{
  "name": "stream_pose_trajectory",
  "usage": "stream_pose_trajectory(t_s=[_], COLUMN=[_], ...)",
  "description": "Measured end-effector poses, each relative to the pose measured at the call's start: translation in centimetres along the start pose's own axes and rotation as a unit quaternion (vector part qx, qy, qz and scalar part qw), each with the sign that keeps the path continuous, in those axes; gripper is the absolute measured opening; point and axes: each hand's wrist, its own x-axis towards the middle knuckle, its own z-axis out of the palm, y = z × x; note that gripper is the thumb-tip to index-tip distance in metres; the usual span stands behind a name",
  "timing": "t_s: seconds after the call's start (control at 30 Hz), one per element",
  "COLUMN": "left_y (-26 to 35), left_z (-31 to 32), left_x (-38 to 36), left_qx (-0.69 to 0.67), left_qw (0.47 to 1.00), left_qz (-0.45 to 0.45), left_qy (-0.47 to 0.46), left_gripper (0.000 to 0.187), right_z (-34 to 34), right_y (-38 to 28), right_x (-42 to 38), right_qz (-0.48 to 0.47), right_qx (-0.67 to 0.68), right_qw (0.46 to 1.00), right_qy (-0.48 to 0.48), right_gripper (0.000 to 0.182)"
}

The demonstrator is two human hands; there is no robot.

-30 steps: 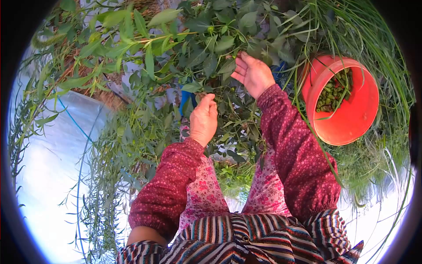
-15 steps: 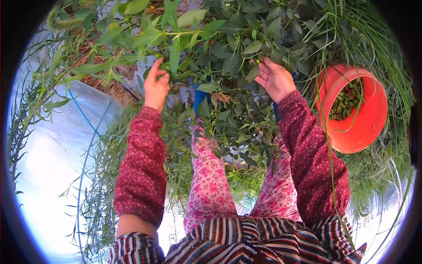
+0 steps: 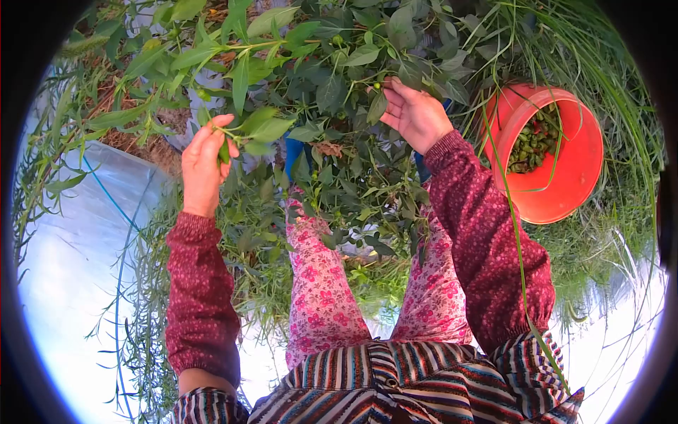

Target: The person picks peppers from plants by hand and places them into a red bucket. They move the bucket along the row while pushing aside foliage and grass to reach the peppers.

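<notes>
My left hand [image 3: 203, 166] pinches a leafy green sprig [image 3: 265, 129] between closed fingertips, left of the bushy pepper plant [image 3: 332, 92]. A small green piece, perhaps a pepper or a folded leaf, pokes out below the fingers. On the plant's right side, my right hand [image 3: 418, 119] has its palm turned towards me. Its thumb and index finger close on a thin stem beside a drooping leaf [image 3: 377, 107]. A small round green fruit [image 3: 377, 85] shows at those fingertips.
A red bucket [image 3: 575, 177], tipped towards me, holds many small green and some red peppers [image 3: 533, 145]. Long grass [image 3: 600, 56] hangs around it. Pale plastic sheeting [image 3: 70, 233] and a thin blue line lie at left. My legs stand among the foliage.
My left hand has moved left and down, and now has a leafy sprig in its fingers. My right hand stays at the same stem. The whole view has shifted slightly.
</notes>
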Motion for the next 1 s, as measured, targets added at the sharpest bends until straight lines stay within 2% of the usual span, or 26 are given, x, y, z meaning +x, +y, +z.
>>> stream_pose_trajectory(t_s=[0.07,0.17,0.23,0.3,0.33,0.43,0.5,0.53,0.57,0.63,0.67,0.7,0.77,0.83,0.87,0.9,0.97,1.0], left_y=[0.7,1.1,1.3,1.5,0.7,0.8,0.9,2.5,4.3,4.9,5.1,5.4,7.0,5.4,6.7,7.4,6.7,7.5], left_z=[-0.1,-0.1,0.2,1.2,1.9,4.9,7.4,9.0,11.2,16.7,20.0,23.5,30.3,36.6,37.0,37.0,35.8,34.4], left_x=[-0.8,-1.3,-1.7,-2.9,-3.3,-4.6,-5.0,-5.4,-5.6,-5.8,-5.6,-5.5,-6.8,-8.8,-9.0,-8.8,-6.2,-4.4], left_qx=[-0.067,-0.100,-0.074,-0.031,-0.059,-0.086,-0.113,-0.100,-0.087,-0.102,-0.046,0.007,0.025,0.036,0.091,0.088,0.082,0.096], left_qw=[0.997,0.994,0.996,0.990,0.986,0.981,0.953,0.939,0.921,0.907,0.889,0.861,0.844,0.861,0.868,0.865,0.891,0.876], left_qz=[-0.028,-0.039,-0.043,-0.109,-0.133,-0.136,-0.096,-0.092,-0.086,0.109,0.191,0.275,0.274,0.277,0.290,0.295,0.290,0.294], left_qy=[0.004,-0.014,-0.022,-0.083,-0.086,-0.112,-0.263,-0.315,-0.370,-0.393,-0.413,-0.428,-0.460,-0.426,-0.393,-0.395,-0.339,-0.369], left_gripper=[0.035,0.037,0.039,0.041,0.043,0.031,0.020,0.016,0.014,0.012,0.017,0.024,0.041,0.054,0.055,0.055,0.038,0.028], right_z=[0.2,0.4,0.4,0.5,0.7,0.5,0.2,-0.2,-0.5,-2.2,-2.6,-2.8,-4.0,-4.7,-4.8,-4.8,-6.1,-7.3], right_y=[-0.2,-0.2,-0.4,-0.3,0.0,0.4,1.6,2.1,3.1,4.5,5.1,5.9,6.2,6.5,6.1,5.7,5.9,5.7], right_x=[0.5,0.7,0.7,0.4,0.2,-0.5,-1.4,-1.9,-2.3,-3.4,-4.5,-5.1,-6.1,-6.7,-7.0,-7.3,-6.1,-5.2], right_qz=[-0.008,-0.008,-0.004,0.009,0.011,0.013,0.027,0.037,0.037,0.019,0.010,0.050,0.071,0.062,0.055,0.047,0.045,0.018], right_qx=[0.015,0.024,0.026,0.023,0.024,0.024,0.063,0.080,0.081,0.073,0.086,0.082,0.099,0.104,0.102,0.090,0.086,0.045], right_qw=[0.999,0.999,0.999,0.999,0.999,1.000,0.995,0.992,0.991,0.993,0.988,0.995,0.989,0.987,0.988,0.989,0.989,0.977], right_qy=[-0.027,-0.040,-0.044,-0.024,-0.026,-0.001,-0.070,-0.091,-0.097,-0.093,-0.127,-0.040,-0.088,-0.103,-0.097,-0.107,-0.112,-0.208], right_gripper=[0.025,0.025,0.024,0.025,0.025,0.024,0.028,0.037,0.037,0.045,0.046,0.048,0.053,0.056,0.056,0.057,0.057,0.054])
